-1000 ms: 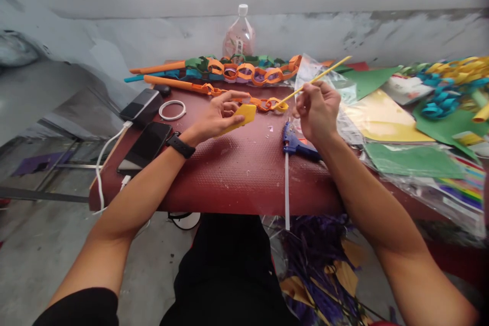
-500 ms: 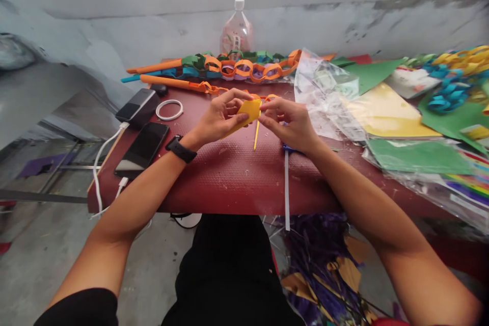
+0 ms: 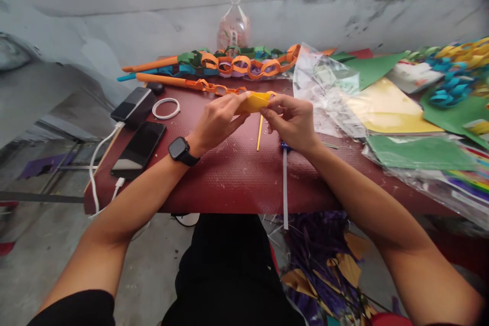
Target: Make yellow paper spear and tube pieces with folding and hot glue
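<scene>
Between both hands, above the dark red tabletop (image 3: 221, 178), is a folded piece of yellow paper (image 3: 254, 103). My left hand (image 3: 219, 117) is closed on its left part, fingers over the top and thumb beneath. My right hand (image 3: 291, 119) pinches the paper's right end between thumb and fingertips; some of those fingers are hidden. Just below the paper a thin yellow strip (image 3: 260, 132) slants down toward the table. A white strip with a blue end piece (image 3: 285, 188) lies near my right wrist and hangs over the front edge.
Paper chains (image 3: 240, 65) and a clear bottle (image 3: 234, 23) stand at the back. A phone (image 3: 139, 148), a dark box-shaped device (image 3: 132, 104) and a white cable ring (image 3: 166, 108) lie left. Coloured sheets (image 3: 420, 155) and plastic sleeves (image 3: 324, 86) cover the right. Purple scraps (image 3: 317, 244) lie below.
The yellow paper has turned flatter and shifted slightly right and up. My left hand has rolled over it, bringing the watch face into view. Both hands keep their hold.
</scene>
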### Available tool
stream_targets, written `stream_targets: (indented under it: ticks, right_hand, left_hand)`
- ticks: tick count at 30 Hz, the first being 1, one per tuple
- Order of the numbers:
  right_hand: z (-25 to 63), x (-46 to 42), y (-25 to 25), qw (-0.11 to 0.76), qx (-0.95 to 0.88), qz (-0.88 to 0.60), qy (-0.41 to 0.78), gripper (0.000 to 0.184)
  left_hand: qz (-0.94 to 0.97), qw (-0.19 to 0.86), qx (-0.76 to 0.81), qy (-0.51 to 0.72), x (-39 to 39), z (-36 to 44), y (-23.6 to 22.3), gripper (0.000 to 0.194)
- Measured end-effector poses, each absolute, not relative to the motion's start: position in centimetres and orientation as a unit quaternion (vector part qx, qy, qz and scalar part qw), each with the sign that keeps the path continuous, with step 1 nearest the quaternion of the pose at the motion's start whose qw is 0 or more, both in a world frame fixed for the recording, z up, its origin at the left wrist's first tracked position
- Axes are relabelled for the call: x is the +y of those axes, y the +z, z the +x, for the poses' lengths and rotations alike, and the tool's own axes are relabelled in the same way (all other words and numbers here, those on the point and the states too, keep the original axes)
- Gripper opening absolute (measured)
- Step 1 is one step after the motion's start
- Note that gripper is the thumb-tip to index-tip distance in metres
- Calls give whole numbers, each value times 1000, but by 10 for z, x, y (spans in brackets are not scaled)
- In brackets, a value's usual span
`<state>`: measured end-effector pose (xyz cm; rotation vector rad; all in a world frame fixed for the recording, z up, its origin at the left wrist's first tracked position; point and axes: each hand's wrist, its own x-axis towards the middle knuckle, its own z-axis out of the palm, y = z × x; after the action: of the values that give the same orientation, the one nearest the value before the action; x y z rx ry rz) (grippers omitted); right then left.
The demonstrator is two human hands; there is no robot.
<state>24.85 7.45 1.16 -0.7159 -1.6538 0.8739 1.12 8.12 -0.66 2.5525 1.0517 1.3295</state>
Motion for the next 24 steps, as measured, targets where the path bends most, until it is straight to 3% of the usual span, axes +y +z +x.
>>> stream_targets:
  ticks: [5, 10, 15, 21, 24]
  right_hand:
    - [249, 73, 9, 513, -723, -273, 373, 33]
    - [252, 79, 6, 499, -813, -239, 183, 34]
    - [261, 83, 8, 493, -841, -219, 33, 29]
    - [270, 83, 9, 417, -880, -223, -30, 43]
    - [272, 86, 7, 390, -897, -201, -46, 37]
  left_hand:
    - [843, -24, 348, 411, 79, 15, -10, 61]
    - [860, -38, 320, 396, 85, 9, -7, 53]
    - [877, 3, 271, 397, 91, 4, -4, 51]
    - [885, 84, 240, 389, 94, 0, -3, 45]
    - [886, 100, 236, 387, 94, -1, -2, 37]
